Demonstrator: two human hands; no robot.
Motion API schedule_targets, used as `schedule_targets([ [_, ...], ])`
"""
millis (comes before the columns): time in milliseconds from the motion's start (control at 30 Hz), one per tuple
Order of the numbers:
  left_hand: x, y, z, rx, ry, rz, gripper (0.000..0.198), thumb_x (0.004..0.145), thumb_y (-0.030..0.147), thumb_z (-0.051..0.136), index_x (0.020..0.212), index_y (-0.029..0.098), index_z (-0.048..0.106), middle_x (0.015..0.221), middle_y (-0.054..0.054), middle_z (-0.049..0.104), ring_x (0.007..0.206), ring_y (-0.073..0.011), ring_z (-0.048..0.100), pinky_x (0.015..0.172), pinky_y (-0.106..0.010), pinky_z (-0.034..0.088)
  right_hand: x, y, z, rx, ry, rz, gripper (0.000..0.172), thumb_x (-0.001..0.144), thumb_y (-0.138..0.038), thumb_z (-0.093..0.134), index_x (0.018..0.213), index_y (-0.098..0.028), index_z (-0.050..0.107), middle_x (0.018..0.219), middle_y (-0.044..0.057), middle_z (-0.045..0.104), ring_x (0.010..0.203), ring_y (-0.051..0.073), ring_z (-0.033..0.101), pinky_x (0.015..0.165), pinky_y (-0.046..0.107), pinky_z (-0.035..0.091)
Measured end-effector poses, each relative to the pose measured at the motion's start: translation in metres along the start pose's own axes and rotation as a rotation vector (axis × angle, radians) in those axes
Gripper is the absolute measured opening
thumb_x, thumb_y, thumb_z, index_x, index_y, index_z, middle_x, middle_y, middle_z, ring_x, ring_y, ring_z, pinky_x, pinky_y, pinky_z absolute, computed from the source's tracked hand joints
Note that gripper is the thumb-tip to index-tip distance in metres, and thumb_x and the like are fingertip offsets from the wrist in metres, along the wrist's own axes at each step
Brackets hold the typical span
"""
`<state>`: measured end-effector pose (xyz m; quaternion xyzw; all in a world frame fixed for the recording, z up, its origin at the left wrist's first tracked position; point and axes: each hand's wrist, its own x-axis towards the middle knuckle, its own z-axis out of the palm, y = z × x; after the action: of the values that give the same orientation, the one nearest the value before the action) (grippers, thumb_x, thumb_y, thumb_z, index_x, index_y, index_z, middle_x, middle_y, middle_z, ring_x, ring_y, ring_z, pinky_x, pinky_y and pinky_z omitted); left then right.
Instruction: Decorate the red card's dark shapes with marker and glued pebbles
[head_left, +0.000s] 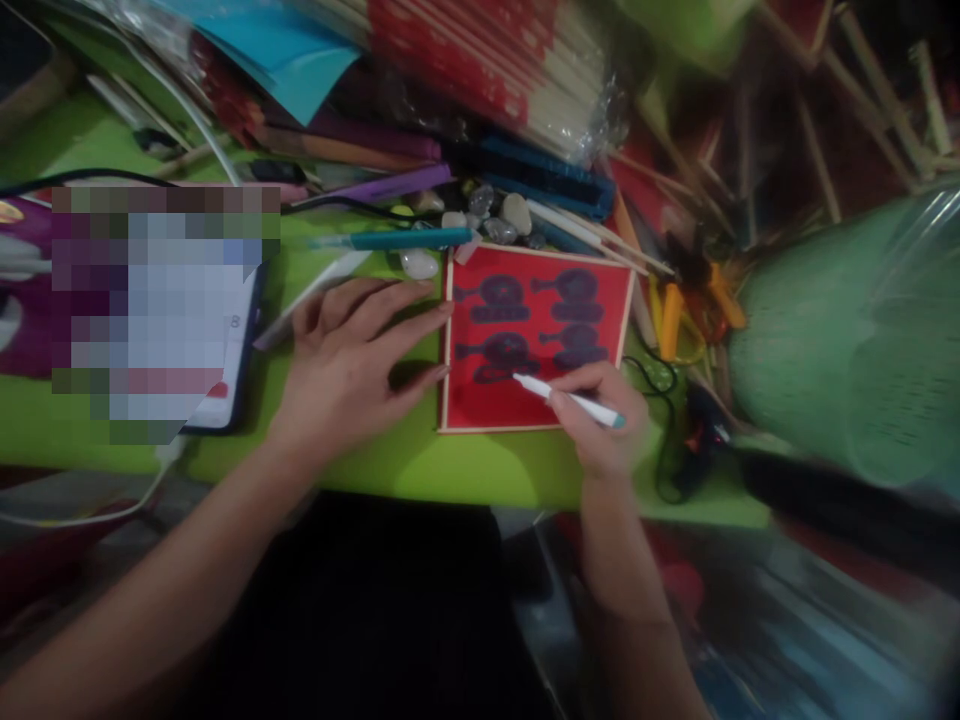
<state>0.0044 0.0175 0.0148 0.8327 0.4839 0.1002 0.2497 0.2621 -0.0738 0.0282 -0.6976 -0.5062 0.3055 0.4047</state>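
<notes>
A square red panel point(480, 405) with a thin pale wooden border lies on the green table. Dark painted or inked shapes, each round with a short handle-like bar, stand on it in two rows. My right hand point(606, 405) is closed around a white marker point(581, 402), and the marker's tip meets the lower left dark shape. My left hand point(352, 350) lies with fingers spread at the panel's left edge, its fingertips touching the border. A teal pen point(409, 238) and several pebbles point(516, 213) sit just beyond the panel.
A phone point(236, 360) with a blurred-out screen and a white cable lies at the left. Bundled sticks point(480, 60), blue paper point(277, 50) and purple pens point(397, 185) crowd the back. At the right are orange-handled scissors point(671, 320) and a green plastic basket point(810, 340).
</notes>
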Motion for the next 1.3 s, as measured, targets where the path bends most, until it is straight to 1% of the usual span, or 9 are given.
schedule_targets([
  [133,0.0,0.001,0.0,0.014,0.004,-0.004,0.047,0.103,0.046,0.053,0.149,0.038,0.06,0.161,0.003,0.057,0.151,-0.0338,0.049,0.124,-0.064,0.035,0.0,-0.001,0.001,-0.014,-0.001,0.017,0.005,0.083,-0.028,0.074,0.081,-0.023,0.075,0.067,-0.003,0.072,0.051,0.012,0.057,0.044,0.024,0.041],
  [233,0.0,0.001,-0.001,0.002,-0.002,-0.012,0.048,0.103,0.047,0.051,0.149,0.039,0.061,0.159,0.004,0.059,0.152,-0.0362,0.047,0.125,-0.066,0.033,0.001,-0.001,0.001,0.003,-0.007,0.015,0.005,0.084,-0.028,0.074,0.082,-0.024,0.075,0.066,-0.004,0.071,0.049,0.011,0.055,0.042,0.024,0.039],
  [300,0.0,0.001,0.0,-0.007,-0.001,-0.018,0.048,0.102,0.047,0.051,0.148,0.04,0.061,0.158,0.005,0.059,0.152,-0.0367,0.047,0.125,-0.067,0.033,0.001,-0.002,0.001,0.002,-0.004,0.008,0.005,0.084,-0.028,0.074,0.081,-0.024,0.074,0.066,-0.004,0.071,0.051,0.012,0.057,0.044,0.025,0.041],
  [467,-0.001,0.0,0.0,0.034,0.02,0.022,0.045,0.105,0.044,0.055,0.149,0.039,0.06,0.161,0.001,0.057,0.15,-0.0345,0.05,0.122,-0.064,0.037,-0.001,0.002,0.0,0.02,0.013,-0.004,0.001,0.083,-0.025,0.075,0.082,-0.024,0.075,0.07,-0.003,0.073,0.056,0.013,0.061,0.048,0.026,0.046],
  [633,0.0,0.001,0.0,0.018,0.019,0.009,0.046,0.102,0.043,0.06,0.148,0.044,0.059,0.161,0.003,0.057,0.151,-0.0341,0.049,0.124,-0.062,0.036,-0.003,0.009,0.001,0.036,0.052,0.011,0.001,0.085,-0.026,0.075,0.085,-0.025,0.075,0.073,-0.003,0.075,0.058,0.013,0.063,0.049,0.025,0.047],
  [867,-0.001,0.0,0.002,0.039,0.038,0.032,0.045,0.104,0.045,0.057,0.147,0.037,0.062,0.16,0.001,0.059,0.149,-0.0358,0.05,0.122,-0.064,0.037,-0.002,0.004,0.001,-0.012,0.006,0.023,0.006,0.085,-0.029,0.074,0.083,-0.024,0.074,0.071,-0.002,0.074,0.057,0.014,0.062,0.049,0.027,0.047],
  [967,-0.001,-0.001,0.003,0.035,0.054,0.041,0.047,0.102,0.044,0.058,0.149,0.041,0.06,0.159,0.001,0.059,0.149,-0.0364,0.051,0.121,-0.065,0.038,-0.001,0.003,0.001,-0.014,0.018,0.019,0.006,0.085,-0.03,0.074,0.083,-0.024,0.074,0.072,-0.002,0.074,0.057,0.014,0.062,0.049,0.027,0.047],
  [1133,-0.001,-0.002,0.002,0.007,0.029,0.019,0.06,0.097,0.042,0.067,0.155,0.052,0.051,0.159,0.003,0.058,0.149,-0.0379,0.05,0.12,-0.065,0.039,-0.002,0.006,0.0,-0.01,0.033,0.019,0.004,0.085,-0.028,0.073,0.084,-0.024,0.074,0.073,-0.002,0.074,0.059,0.014,0.062,0.049,0.027,0.047],
  [1300,0.0,-0.001,0.001,0.02,0.03,0.024,0.06,0.099,0.04,0.066,0.156,0.051,0.05,0.16,0.003,0.058,0.149,-0.0365,0.05,0.12,-0.064,0.038,-0.003,0.006,0.0,0.012,0.033,0.016,0.003,0.084,-0.027,0.075,0.082,-0.024,0.074,0.071,-0.003,0.072,0.057,0.013,0.06,0.048,0.026,0.045],
])
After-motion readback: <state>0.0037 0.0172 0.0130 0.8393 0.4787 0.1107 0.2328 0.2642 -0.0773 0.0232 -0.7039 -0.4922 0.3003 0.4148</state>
